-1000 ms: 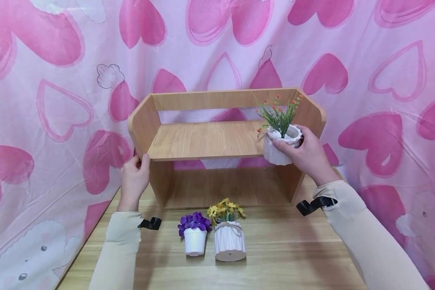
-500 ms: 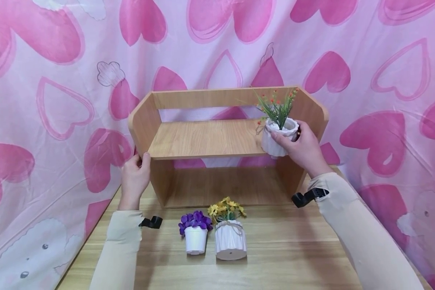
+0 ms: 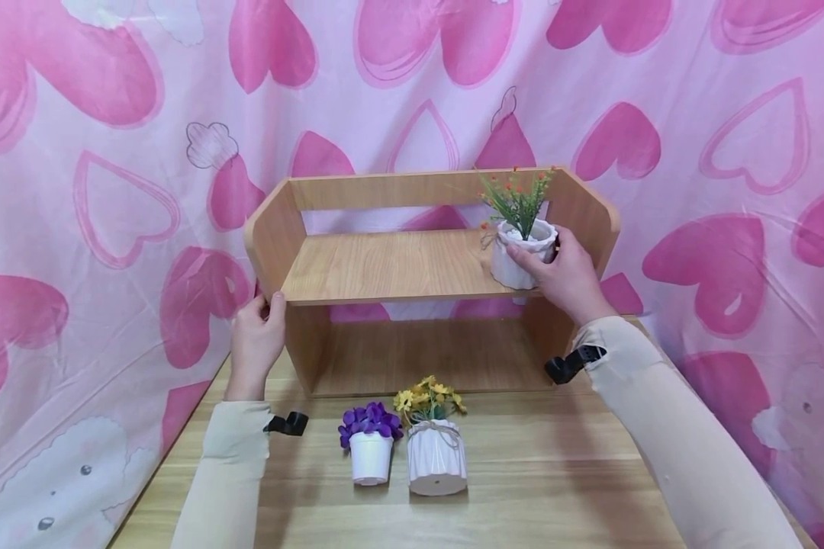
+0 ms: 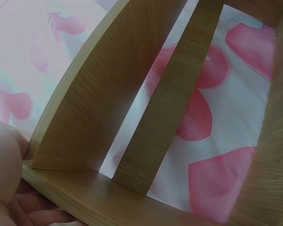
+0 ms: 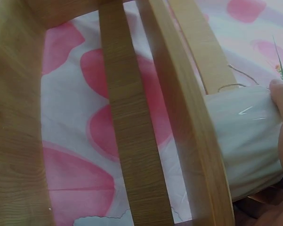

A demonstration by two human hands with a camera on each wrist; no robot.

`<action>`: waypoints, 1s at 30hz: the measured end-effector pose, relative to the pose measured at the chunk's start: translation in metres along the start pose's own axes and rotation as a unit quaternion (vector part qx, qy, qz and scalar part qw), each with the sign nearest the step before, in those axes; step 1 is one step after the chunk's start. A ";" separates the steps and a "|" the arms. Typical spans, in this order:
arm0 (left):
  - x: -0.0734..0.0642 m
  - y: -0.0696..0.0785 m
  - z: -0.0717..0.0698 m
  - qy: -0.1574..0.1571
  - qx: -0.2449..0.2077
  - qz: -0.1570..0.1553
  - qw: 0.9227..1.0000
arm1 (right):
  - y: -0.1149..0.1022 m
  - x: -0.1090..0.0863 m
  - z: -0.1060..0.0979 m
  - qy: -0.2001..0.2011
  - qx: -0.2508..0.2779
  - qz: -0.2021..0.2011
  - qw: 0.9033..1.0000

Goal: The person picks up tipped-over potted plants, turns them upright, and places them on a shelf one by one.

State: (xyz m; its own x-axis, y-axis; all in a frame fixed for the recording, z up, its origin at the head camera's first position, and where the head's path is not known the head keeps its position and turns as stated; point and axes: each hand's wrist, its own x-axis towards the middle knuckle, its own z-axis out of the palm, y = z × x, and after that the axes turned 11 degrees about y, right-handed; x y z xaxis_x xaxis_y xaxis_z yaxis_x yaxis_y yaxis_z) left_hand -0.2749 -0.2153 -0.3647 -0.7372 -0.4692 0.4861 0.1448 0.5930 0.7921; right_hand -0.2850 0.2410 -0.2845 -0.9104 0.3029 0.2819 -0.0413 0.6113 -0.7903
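My right hand (image 3: pixel 575 280) holds a white fluted pot (image 3: pixel 510 265) with a green plant and small red flowers (image 3: pixel 518 200). The pot stands upright at the right end of the upper board of a wooden two-tier shelf (image 3: pixel 391 263), its base close over the board's front edge. In the right wrist view, the pot's side (image 5: pixel 247 141) overlaps that edge, with thumb and fingers around it. My left hand (image 3: pixel 255 347) grips the shelf's left side panel, thumb at the front corner; the left wrist view shows its fingers (image 4: pixel 42 214) curled below the board.
On the wooden table (image 3: pixel 535 473) before the shelf stand a small white pot with purple flowers (image 3: pixel 371 457) and a white fluted pot with yellow flowers (image 3: pixel 437 457) and twine. The shelf's lower tier (image 3: pixel 432 354) lies behind them. A pink heart-patterned curtain (image 3: pixel 412 76) hangs behind and at both sides.
My right hand has moved the red-flowered pot slightly left and back, from in front of the upper board to over its right front edge. The left hand stays on the shelf.
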 end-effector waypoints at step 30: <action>-0.002 -0.001 0.001 0.010 0.001 0.009 1.000 | 0.031 -0.068 -0.008 0.164 0.096 -0.079 0.979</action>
State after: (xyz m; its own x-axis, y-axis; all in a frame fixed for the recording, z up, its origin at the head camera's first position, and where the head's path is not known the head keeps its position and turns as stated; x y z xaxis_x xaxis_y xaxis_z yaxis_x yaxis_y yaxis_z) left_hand -0.2743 -0.2142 -0.3664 -0.7208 -0.4717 0.5079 0.1569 0.6026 0.7824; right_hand -0.2215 0.2450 -0.3239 -0.7073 0.4533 0.5425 -0.2751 0.5305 -0.8018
